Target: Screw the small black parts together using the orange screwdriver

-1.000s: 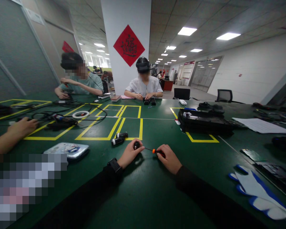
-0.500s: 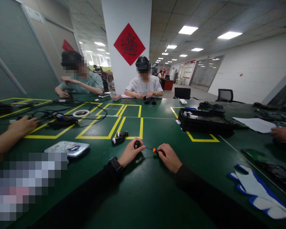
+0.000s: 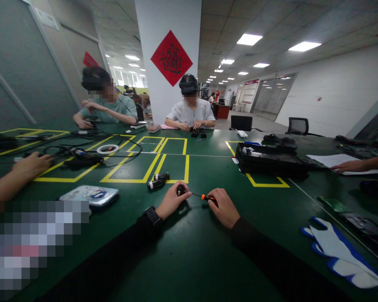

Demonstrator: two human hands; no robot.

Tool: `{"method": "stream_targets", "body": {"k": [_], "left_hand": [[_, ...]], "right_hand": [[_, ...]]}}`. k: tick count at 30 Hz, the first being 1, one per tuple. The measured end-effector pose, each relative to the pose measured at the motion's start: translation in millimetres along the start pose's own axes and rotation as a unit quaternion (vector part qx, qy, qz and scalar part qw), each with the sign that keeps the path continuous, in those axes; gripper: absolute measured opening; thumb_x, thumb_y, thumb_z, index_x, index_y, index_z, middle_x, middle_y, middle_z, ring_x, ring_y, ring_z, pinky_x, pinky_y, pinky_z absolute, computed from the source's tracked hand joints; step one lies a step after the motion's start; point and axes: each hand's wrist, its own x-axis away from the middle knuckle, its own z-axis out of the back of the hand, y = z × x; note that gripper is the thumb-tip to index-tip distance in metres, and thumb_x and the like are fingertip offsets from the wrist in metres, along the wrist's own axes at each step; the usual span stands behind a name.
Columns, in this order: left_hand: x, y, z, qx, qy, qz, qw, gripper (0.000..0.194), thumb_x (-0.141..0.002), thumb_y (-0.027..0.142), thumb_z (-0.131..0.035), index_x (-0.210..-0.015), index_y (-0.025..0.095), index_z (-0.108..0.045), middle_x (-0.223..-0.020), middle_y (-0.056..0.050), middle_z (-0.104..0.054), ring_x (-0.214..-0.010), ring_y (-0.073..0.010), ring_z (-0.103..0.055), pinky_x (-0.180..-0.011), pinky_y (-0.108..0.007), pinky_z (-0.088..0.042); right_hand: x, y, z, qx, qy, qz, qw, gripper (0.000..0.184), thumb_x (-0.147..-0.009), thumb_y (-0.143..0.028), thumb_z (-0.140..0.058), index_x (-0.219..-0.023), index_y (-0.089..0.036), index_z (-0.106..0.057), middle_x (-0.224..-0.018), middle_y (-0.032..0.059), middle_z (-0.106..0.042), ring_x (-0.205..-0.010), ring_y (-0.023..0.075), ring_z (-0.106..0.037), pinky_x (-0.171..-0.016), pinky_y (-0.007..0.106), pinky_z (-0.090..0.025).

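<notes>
In my left hand is a small black cylindrical part, gripped between thumb and fingers; its exact kind does not show. My right hand is closed around an orange-and-black screwdriver. The thin shaft points left, its tip reaching my left thumb and the black part; whether it touches a screw is too small to tell. Just beyond my left hand, two black cylinders with white bands lie side by side on the green table.
A phone in a clear case lies left of my forearm. A long black housing stands at the right back, a white-and-blue glove nearer. Cables and a white ring are at left. Co-workers' hands are at both sides.
My right hand has shifted slightly on the screwdriver, showing more of its orange-and-black handle. At right, a co-worker's hand has reached onto the white paper. My left hand stays nearly still.
</notes>
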Motion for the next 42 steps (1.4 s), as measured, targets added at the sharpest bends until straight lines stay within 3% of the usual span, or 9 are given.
{"method": "stream_targets", "body": {"k": [10, 16, 21, 31, 34, 38, 42], "left_hand": [[-0.6, 1.2, 1.3, 0.007, -0.011, 0.001, 1.0, 0.017, -0.07, 0.029, -0.059, -0.081, 0.018, -0.052, -0.079, 0.001, -0.055, -0.075, -0.0138, -0.052, -0.073, -0.025, -0.041], [-1.2, -1.3, 0.0, 0.013, -0.015, -0.001, 1.0, 0.015, -0.071, 0.027, -0.058, -0.081, 0.018, -0.052, -0.077, 0.001, -0.054, -0.072, -0.013, -0.051, -0.07, -0.025, -0.04], [-0.6, -1.2, 0.4, 0.022, -0.018, -0.004, 1.0, 0.015, -0.071, 0.026, -0.058, -0.081, 0.018, -0.051, -0.077, 0.002, -0.053, -0.071, -0.0124, -0.05, -0.069, -0.024, -0.04], [-2.0, -2.7, 0.2, 0.007, -0.021, -0.002, 1.0, 0.017, -0.073, 0.03, -0.058, -0.081, 0.017, -0.051, -0.077, 0.002, -0.053, -0.07, -0.0121, -0.049, -0.067, -0.024, -0.039], [-2.2, -3.2, 0.2, 0.006, -0.024, -0.004, 1.0, 0.016, -0.073, 0.03, -0.057, -0.082, 0.017, -0.051, -0.078, 0.002, -0.053, -0.071, -0.0123, -0.049, -0.068, -0.024, -0.039], [-2.2, -3.4, 0.4, 0.005, -0.023, -0.004, 1.0, 0.016, -0.073, 0.029, -0.058, -0.081, 0.017, -0.051, -0.077, 0.002, -0.053, -0.071, -0.0124, -0.05, -0.069, -0.024, -0.039], [-1.9, -3.7, 1.0, 0.002, -0.022, -0.002, 1.0, 0.016, -0.073, 0.029, -0.058, -0.082, 0.017, -0.051, -0.078, 0.001, -0.053, -0.072, -0.0125, -0.05, -0.069, -0.024, -0.039]], "right_hand": [[0.9, 4.9, -1.7, -0.056, 0.001, -0.009, 0.998, 0.017, -0.076, -0.014, -0.053, -0.092, -0.019, -0.051, -0.092, 0.005, -0.052, -0.088, 0.0186, -0.048, -0.079, 0.034, -0.04], [2.3, 1.9, -0.6, -0.064, -0.007, -0.014, 0.998, 0.024, -0.082, -0.017, -0.048, -0.106, -0.019, -0.049, -0.1, 0.0061, -0.051, -0.092, 0.0173, -0.048, -0.084, 0.034, -0.039], [0.7, 1.5, 1.2, -0.034, -0.011, 0.004, 0.999, 0.016, -0.084, -0.014, -0.04, -0.091, -0.018, -0.054, -0.091, 0.0056, -0.052, -0.09, 0.018, -0.046, -0.083, 0.034, -0.038], [1.1, 4.4, -2.1, -0.059, -0.015, -0.014, 0.998, 0.02, -0.078, -0.019, -0.054, -0.097, -0.018, -0.051, -0.094, 0.0053, -0.053, -0.087, 0.0175, -0.048, -0.079, 0.032, -0.04], [0.6, 2.9, -0.5, -0.049, -0.015, -0.009, 0.999, 0.019, -0.083, -0.021, -0.048, -0.101, -0.018, -0.052, -0.096, 0.0064, -0.053, -0.091, 0.0183, -0.047, -0.082, 0.033, -0.038], [-1.5, 4.9, 0.7, -0.045, -0.027, 0.008, 0.999, 0.021, -0.089, -0.018, -0.035, -0.09, -0.017, -0.056, -0.089, 0.0052, -0.055, -0.087, 0.017, -0.047, -0.081, 0.032, -0.037], [-2.3, 8.2, -0.2, -0.053, -0.041, 0.013, 0.998, 0.019, -0.089, -0.019, -0.036, -0.086, -0.017, -0.055, -0.084, 0.0042, -0.055, -0.082, 0.0161, -0.048, -0.076, 0.03, -0.038]]}}
